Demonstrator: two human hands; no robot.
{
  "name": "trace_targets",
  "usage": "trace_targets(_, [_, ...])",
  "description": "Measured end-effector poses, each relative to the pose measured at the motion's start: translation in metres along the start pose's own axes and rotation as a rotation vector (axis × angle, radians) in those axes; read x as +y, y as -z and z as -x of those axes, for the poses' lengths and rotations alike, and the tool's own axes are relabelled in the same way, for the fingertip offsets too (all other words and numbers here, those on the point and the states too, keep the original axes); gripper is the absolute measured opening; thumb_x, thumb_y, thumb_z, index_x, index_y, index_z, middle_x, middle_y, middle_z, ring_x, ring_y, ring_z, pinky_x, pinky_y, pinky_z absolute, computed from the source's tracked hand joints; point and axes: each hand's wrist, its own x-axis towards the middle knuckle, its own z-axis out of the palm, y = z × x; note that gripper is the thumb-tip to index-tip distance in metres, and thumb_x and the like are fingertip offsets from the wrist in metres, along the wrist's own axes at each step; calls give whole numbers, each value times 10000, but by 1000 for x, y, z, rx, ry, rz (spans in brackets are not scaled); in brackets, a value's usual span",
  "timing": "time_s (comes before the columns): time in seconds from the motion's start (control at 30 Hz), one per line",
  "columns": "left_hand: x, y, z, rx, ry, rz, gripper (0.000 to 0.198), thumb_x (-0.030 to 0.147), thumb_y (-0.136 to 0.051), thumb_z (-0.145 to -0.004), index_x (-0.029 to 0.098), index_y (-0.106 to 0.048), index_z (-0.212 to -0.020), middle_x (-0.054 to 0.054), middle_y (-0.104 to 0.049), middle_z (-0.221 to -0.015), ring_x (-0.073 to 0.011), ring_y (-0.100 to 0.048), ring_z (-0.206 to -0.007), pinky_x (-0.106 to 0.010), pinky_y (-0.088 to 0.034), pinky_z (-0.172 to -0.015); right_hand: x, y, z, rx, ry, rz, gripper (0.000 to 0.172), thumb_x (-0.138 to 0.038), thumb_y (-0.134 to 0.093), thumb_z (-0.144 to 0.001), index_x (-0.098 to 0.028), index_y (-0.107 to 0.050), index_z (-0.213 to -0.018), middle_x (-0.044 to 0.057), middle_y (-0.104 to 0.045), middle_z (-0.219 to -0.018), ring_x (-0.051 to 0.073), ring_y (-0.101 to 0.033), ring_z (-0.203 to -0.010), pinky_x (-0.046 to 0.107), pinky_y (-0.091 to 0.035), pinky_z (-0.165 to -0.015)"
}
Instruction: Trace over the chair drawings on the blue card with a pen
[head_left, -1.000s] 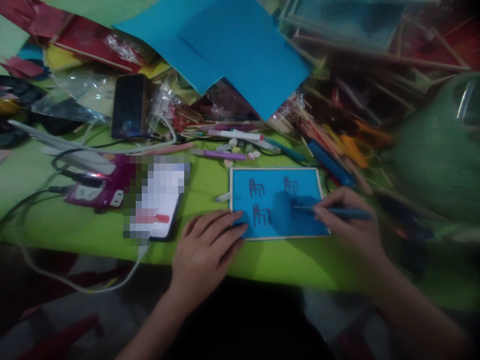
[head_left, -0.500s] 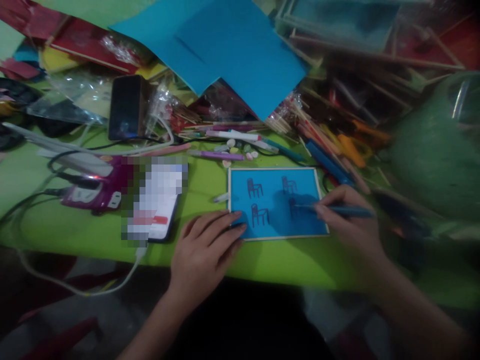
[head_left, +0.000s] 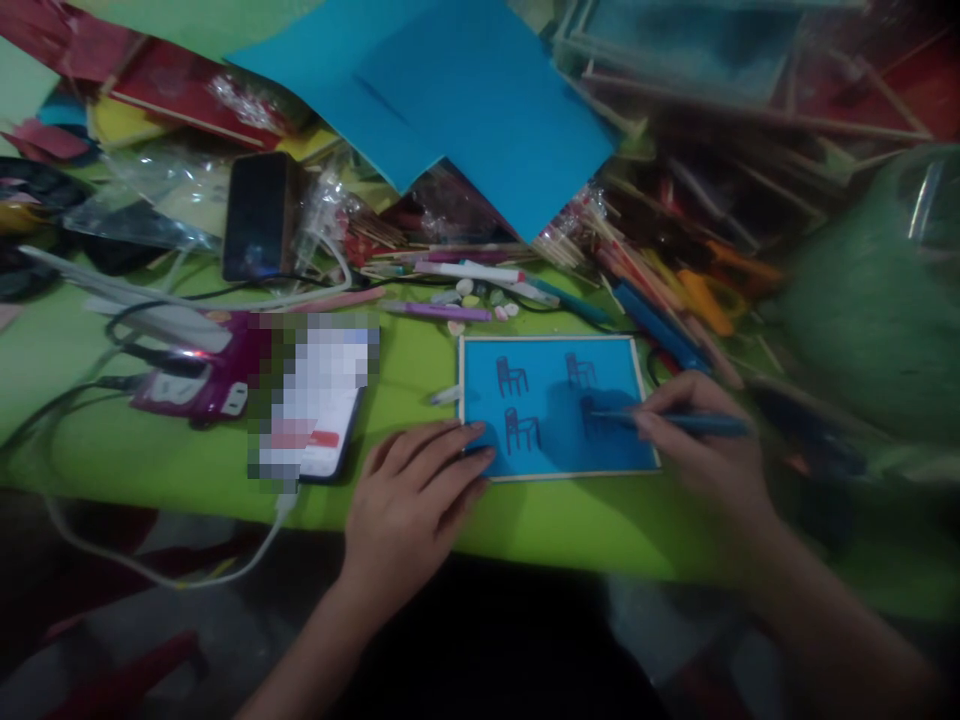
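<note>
A blue card [head_left: 553,375] edged with thin pale sticks lies flat on the green tabletop, with dark chair drawings on it. Fingers spread, my left hand [head_left: 420,490] rests on the card's lower left corner. My right hand [head_left: 694,440] is closed around a blue pen [head_left: 705,423] over the card's right edge. Its tip reaches the lower right drawing, which lies in shadow and is hard to make out. A pen cap or small clear piece [head_left: 445,396] sits by the card's left edge.
To the left lie a charging phone [head_left: 330,400] and a purple power strip [head_left: 202,390] with cables. Behind the card are markers [head_left: 469,271], small stones, sticks and large blue sheets [head_left: 450,90]. Orange scissors [head_left: 709,300] and a green rounded object [head_left: 877,310] stand at right.
The view has shifted very slightly, so things on the left appear a little further right. Both hands keep nearly the same place, and the pen tip stays at the lower right drawing.
</note>
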Motion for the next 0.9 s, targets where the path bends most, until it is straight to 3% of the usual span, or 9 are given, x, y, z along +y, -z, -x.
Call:
trace_targets(0.13, [2,1,0,-9,18,14,179,197,-654,-1005,256,-736,-1153,-15,-777,-1256,-257,-683,-1166,-441,-485,-934,0,-3,1,34,22,-65,142,-345,-827,-837,-282,-702,-864,-30,-676,-761,161,-597,-661,285,-444,-585])
trace_targets(0.27, [2,0,0,-6,26,12,162,211,-670,-1002,257,-744,-1139,-9,-777,-1261,-258,-688,-1167,-436,-501,-918,-7,-5,2,44,12,-139,136,-358,-834,-830,-295,-757,-922,-5,-728,-840,199,-698,-756,317,-529,-664])
trace_targets(0.43, [1,-3,2,34,-46,58,187,177,-693,-983,195,-745,-1162,-53,-777,-1261,-234,-711,-1125,-407,-573,-956,-17,-3,7,-3,-56,-265,142,-309,-844,-827,-290,-759,-939,-13,-737,-832,187,-734,-760,292,-539,-659])
trace_targets(0.67, [0,-4,3,63,-97,76,165,180,-680,-994,153,-749,-1141,-85,-781,-1250,-221,-737,-1114,-402,-620,-994,-29,-29,18,-61,-100,-174,167,-367,-831,-830,-275,-706,-893,-11,-743,-750,188,-735,-694,286,-555,-607])
trace_targets(0.9, [0,-4,4,65,-51,79,169,208,-695,-983,202,-763,-1138,-42,-782,-1258,-236,-731,-1108,-415,-631,-937,-34,-47,12,-20,-13,-58,176,-341,-796,-812,-248,-648,-790,-14,-715,-673,176,-715,-627,276,-551,-562])
